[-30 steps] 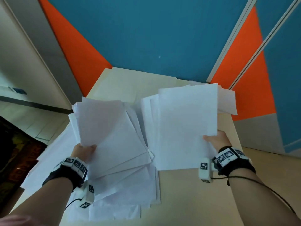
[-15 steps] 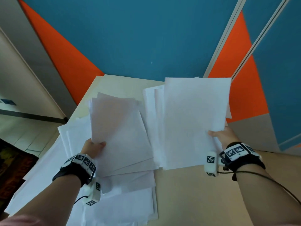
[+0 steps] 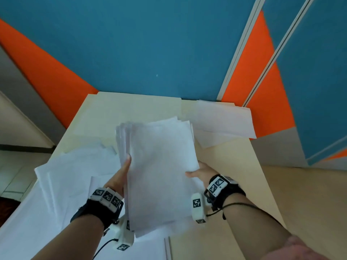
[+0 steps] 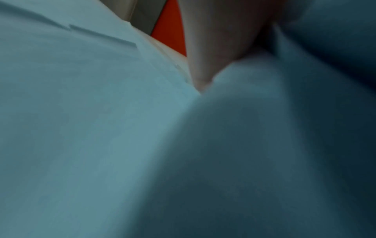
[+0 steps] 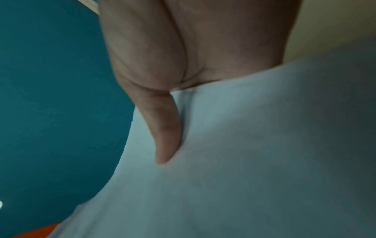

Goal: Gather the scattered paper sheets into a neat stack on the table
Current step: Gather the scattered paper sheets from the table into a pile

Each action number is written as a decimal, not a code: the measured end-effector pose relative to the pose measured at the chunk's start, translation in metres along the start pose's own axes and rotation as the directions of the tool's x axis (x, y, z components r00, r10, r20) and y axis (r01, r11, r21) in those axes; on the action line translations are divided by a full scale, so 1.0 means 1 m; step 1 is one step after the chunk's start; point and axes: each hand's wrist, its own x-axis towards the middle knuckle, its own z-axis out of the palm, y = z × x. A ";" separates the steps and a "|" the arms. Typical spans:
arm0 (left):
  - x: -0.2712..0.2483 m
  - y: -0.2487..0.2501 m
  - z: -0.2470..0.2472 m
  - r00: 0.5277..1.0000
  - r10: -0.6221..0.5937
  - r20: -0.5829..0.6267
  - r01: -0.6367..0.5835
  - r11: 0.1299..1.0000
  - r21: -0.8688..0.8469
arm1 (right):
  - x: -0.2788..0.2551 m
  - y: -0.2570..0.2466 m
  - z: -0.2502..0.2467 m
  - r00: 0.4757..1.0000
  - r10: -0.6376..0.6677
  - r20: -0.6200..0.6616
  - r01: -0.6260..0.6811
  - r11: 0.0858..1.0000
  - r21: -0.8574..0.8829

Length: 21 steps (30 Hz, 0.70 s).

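Observation:
A thick bundle of white paper sheets (image 3: 159,171) is held above the beige table (image 3: 244,166) between both hands. My left hand (image 3: 122,175) grips its left edge, thumb lying along the top sheet. My right hand (image 3: 199,172) grips the right edge, thumb on top (image 5: 167,141) and fingers hidden beneath. The bundle's far edges are fanned and uneven. Loose sheets (image 3: 75,175) lie spread over the table's left side, and a few more sheets (image 3: 223,122) lie at the far right corner. The left wrist view shows paper (image 4: 101,128) close up and blurred.
The table stands against a blue and orange wall (image 3: 150,44). Bare tabletop (image 3: 234,184) shows to the right of the hands. Some sheets on the left overhang the table's left edge above a tiled floor (image 3: 16,171).
The two separate bundles, one in each hand, have been brought together into one bundle held between both hands. The sheets at the far right corner have come into sight.

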 end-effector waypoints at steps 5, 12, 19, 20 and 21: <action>0.039 -0.005 -0.016 0.969 0.073 -0.235 -0.010 0.966 0.257 | 0.024 -0.020 -0.005 0.997 -0.009 0.070 0.013 0.998 -0.058; 0.067 0.009 -0.030 0.945 0.138 -0.298 -0.084 0.979 0.188 | 0.069 -0.039 -0.055 0.889 -0.303 -0.343 0.081 0.841 -0.534; 0.085 0.016 -0.043 0.941 0.192 -0.277 -0.162 0.978 0.128 | 0.106 -0.043 -0.092 0.926 -0.220 -0.307 -0.117 0.606 -0.787; 0.084 0.017 -0.045 0.940 0.204 -0.275 -0.176 0.977 0.123 | 0.109 -0.045 -0.092 0.935 -0.193 -0.297 -0.132 0.587 -0.798; 0.082 0.017 -0.047 0.937 0.222 -0.270 -0.197 0.973 0.118 | 0.110 -0.047 -0.093 0.941 -0.157 -0.300 -0.156 0.586 -0.795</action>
